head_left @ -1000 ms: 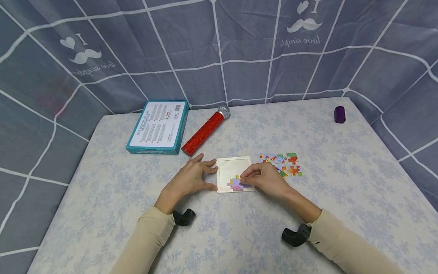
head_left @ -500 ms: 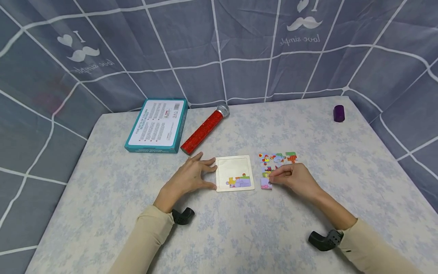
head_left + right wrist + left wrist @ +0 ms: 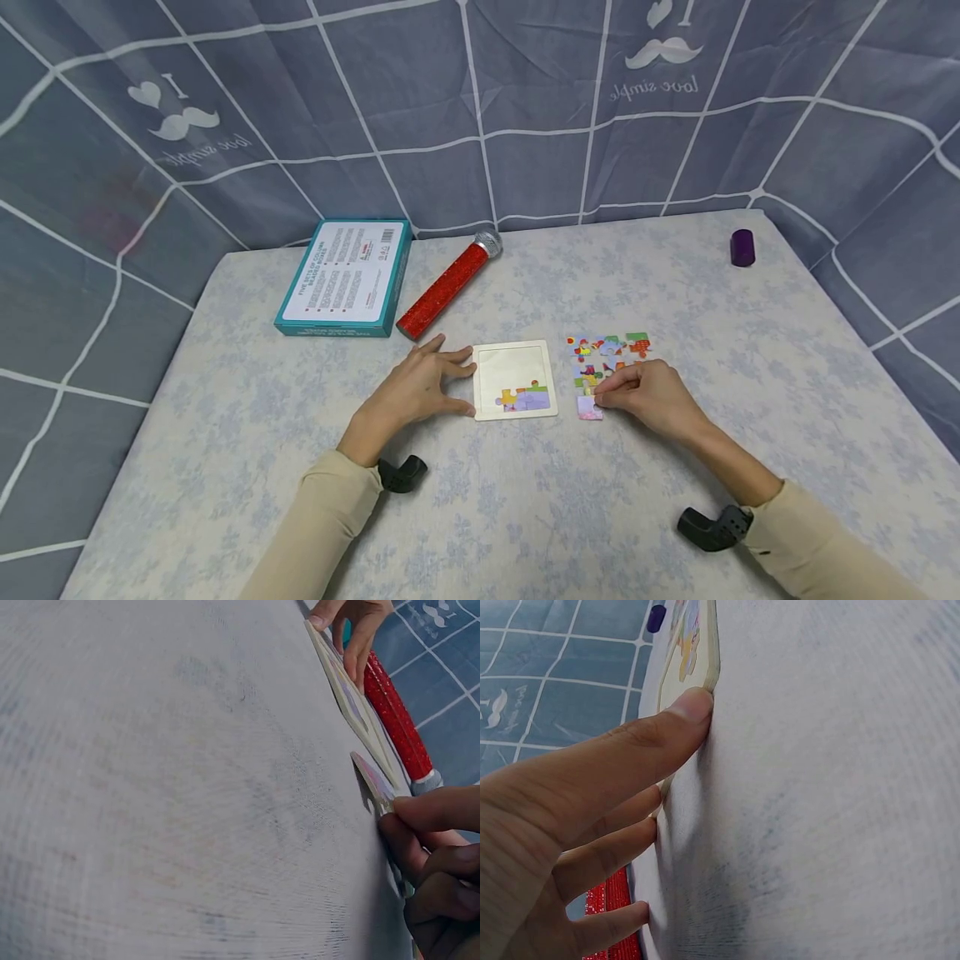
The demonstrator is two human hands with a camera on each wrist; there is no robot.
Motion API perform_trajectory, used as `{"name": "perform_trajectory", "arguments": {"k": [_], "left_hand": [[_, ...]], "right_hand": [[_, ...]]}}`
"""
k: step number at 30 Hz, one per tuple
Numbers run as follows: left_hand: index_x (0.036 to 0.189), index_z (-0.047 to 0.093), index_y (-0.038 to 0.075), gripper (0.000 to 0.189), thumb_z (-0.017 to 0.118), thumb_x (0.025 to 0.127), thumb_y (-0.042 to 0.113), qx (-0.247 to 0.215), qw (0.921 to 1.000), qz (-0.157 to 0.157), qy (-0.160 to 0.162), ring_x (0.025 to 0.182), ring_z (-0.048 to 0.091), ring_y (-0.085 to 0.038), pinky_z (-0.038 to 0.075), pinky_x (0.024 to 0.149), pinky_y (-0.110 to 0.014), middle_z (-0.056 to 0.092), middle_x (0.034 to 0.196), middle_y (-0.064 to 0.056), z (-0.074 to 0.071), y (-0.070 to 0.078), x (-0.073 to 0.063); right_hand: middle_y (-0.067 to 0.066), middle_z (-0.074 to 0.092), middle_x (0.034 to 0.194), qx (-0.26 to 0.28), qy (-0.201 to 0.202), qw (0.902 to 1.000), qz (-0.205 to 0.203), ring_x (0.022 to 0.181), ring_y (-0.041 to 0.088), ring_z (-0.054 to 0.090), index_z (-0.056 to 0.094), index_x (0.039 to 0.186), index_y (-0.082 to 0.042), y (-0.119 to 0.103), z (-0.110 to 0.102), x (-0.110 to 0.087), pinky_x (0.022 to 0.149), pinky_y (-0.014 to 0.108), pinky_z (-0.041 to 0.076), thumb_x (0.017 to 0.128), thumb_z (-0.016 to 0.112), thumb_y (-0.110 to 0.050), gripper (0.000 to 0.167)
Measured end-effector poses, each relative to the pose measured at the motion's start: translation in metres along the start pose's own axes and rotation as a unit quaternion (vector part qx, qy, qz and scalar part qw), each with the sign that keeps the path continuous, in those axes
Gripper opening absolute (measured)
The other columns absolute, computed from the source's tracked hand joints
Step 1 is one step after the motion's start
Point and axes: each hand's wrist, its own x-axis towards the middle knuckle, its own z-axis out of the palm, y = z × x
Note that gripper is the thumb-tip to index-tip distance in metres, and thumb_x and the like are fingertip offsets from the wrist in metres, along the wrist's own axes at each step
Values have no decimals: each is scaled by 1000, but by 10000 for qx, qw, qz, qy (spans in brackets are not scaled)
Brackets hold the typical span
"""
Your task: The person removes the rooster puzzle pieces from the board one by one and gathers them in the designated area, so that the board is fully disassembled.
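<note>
My right hand (image 3: 651,398) pinches a lilac and pink jigsaw puzzle piece (image 3: 588,407) between thumb and forefinger, just right of a square wooden puzzle tray (image 3: 510,344). In the right wrist view that puzzle piece (image 3: 373,777) is tilted, its near edge off the cloth. Along its lower right, the tray holds a few joined pieces (image 3: 531,399) in yellow, lilac and green. My left hand (image 3: 415,385) touches the tray's left side, thumb at the lower corner and fingers spread. Colourful loose pieces (image 3: 609,346) lie behind my right fingers, partly hidden.
A teal box (image 3: 343,275) with a white printed label lies at the back left. Beside it is a red glittery microphone (image 3: 444,290) with a silver head. A purple cylinder (image 3: 742,248) stands near the back right edge. A grey checked curtain (image 3: 540,100) closes the back and sides.
My right hand has moved right from over the tray to the loose pieces, carrying the lilac puzzle piece, then shifted it slightly. My left hand has stayed at the tray's edge.
</note>
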Motion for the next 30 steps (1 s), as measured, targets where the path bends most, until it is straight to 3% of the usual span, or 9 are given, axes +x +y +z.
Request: {"name": "perform_trajectory", "arguments": {"k": [8,13,30], "left_hand": [[126,67,9,67,91,67,29,41,10000,6,14,145,23,-40,18,115,-59,51,145,-3,1,-1,1],[126,67,9,67,91,67,29,45,10000,-8,17,145,23,-40,17,115,-60,51,145,-3,1,-2,1],[126,67,9,66,92,67,28,15,10000,45,57,144,24,-42,18,114,-61,52,144,-4,2,-2,0]], "right_hand": [[-2,73,87,-432,66,9990,-101,87,18,66,79,83,-13,-5,-2,1,78,36,51,82,77,-17,4],[-4,72,77,-561,47,9984,-70,74,15,61,77,80,-13,-8,0,3,69,32,47,79,75,-16,4],[-4,70,71,-723,102,9971,-222,67,12,59,76,82,-9,-11,1,0,63,30,47,80,77,-11,3]]}}
